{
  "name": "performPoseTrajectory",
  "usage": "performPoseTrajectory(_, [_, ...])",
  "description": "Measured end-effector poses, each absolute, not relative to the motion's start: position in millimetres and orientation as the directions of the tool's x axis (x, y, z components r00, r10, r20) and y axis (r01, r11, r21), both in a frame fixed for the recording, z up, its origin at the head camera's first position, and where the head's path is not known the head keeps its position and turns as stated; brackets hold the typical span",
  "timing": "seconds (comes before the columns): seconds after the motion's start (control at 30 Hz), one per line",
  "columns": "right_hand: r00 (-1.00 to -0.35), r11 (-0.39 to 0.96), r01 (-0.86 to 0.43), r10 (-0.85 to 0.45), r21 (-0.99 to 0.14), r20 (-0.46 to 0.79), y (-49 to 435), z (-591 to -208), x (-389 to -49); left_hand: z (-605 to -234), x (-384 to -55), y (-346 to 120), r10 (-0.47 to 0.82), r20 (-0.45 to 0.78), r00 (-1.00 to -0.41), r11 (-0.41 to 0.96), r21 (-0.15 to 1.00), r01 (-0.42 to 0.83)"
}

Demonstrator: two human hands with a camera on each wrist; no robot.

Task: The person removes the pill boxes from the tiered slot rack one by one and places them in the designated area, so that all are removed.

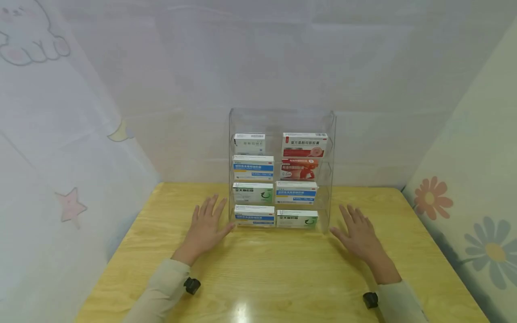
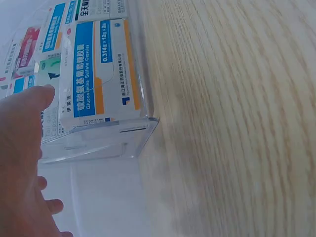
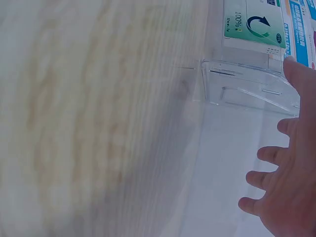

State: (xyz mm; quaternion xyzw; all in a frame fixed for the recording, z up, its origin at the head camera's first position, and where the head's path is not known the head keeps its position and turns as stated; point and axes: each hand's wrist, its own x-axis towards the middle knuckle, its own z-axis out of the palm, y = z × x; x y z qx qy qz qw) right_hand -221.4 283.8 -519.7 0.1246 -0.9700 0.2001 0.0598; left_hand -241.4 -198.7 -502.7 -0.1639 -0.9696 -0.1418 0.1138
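Note:
A clear acrylic rack point(image 1: 282, 120) stands upright on the table, with medicine boxes on four tiers in two columns. In its left column are a white box point(image 1: 249, 144), a blue-and-white one point(image 1: 253, 168), a green-and-white one point(image 1: 252, 194) and another blue-and-white box point(image 2: 89, 74). The right column holds a red-and-white box point(image 1: 304, 146), a red box point(image 1: 299, 170), a blue-and-white box point(image 1: 296, 194) and a green-and-white box point(image 3: 252, 22). Fingers spread, my left hand point(image 1: 205, 231) is beside the rack's lower left side; my right hand point(image 1: 358, 235) spreads by the lower right. Neither holds anything.
The wooden table point(image 1: 266, 278) reaches back to a pale cloth wall point(image 1: 194, 89). Cloth side walls carry printed figures, including a pink star point(image 1: 71, 204) and a red flower point(image 1: 433, 198). A dark wrist device point(image 1: 191, 285) sits at each cuff.

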Motion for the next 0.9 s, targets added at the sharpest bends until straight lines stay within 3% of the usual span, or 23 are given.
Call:
performPoseTrajectory(0.23, [-0.947,0.845,-0.305,-0.221,-0.439,0.232,278.8,-526.7,-228.8,-504.2,-243.3,-192.0,0.326,0.352,-0.877,0.877,0.234,0.42])
performPoseTrajectory(0.53, [-0.959,0.708,-0.281,-0.172,-0.648,0.227,263.0,-522.2,-240.6,-500.3,-254.7,-181.1,0.475,0.5,-0.725,0.764,0.174,0.621])
performPoseTrajectory(0.7, [-0.963,0.566,-0.268,-0.132,-0.78,0.235,250.6,-520.2,-251.7,-495.2,-260.8,-176.5,0.478,0.48,-0.736,0.771,0.172,0.613])
performPoseTrajectory(0.9, [-0.977,0.536,-0.199,-0.042,-0.82,0.209,240.9,-515.9,-262.5,-495.7,-269.4,-169.9,0.472,0.418,-0.777,0.799,0.17,0.577])
